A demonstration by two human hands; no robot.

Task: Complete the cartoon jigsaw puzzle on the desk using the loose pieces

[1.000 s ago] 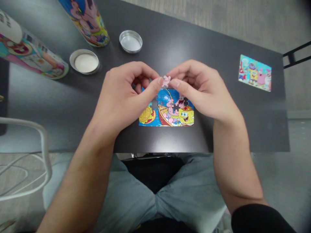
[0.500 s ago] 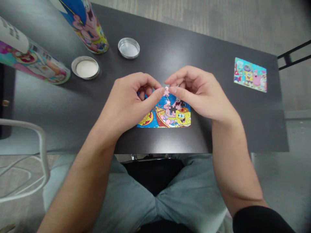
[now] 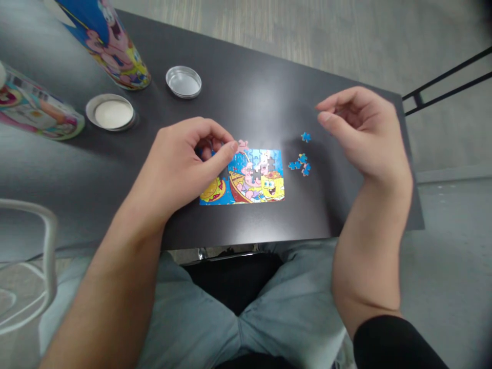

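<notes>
Puzzle [image 3: 246, 191] lies flat on the table [image 3: 292, 223], part-assembled, dark gaps within the picture. Left hand [image 3: 184, 159]: grip pinching a pink piece [image 3: 243, 146] at the puzzle's upper edge; touching or just above, cannot tell. Right hand [image 3: 371, 133]: raised well to the right, grip slightly parted, nothing seen in it; nearest are the blue pieces [image 3: 306, 169]. Handling, as judged: turn tabs to match sockets first, press straight down, steady the neighbours so none lift. Labels: cartoon print on puzzle, upper tube [image 3: 119, 56] and lower tube [image 3: 36, 110]; barcode-like block on the latter; no lettering legible
</notes>
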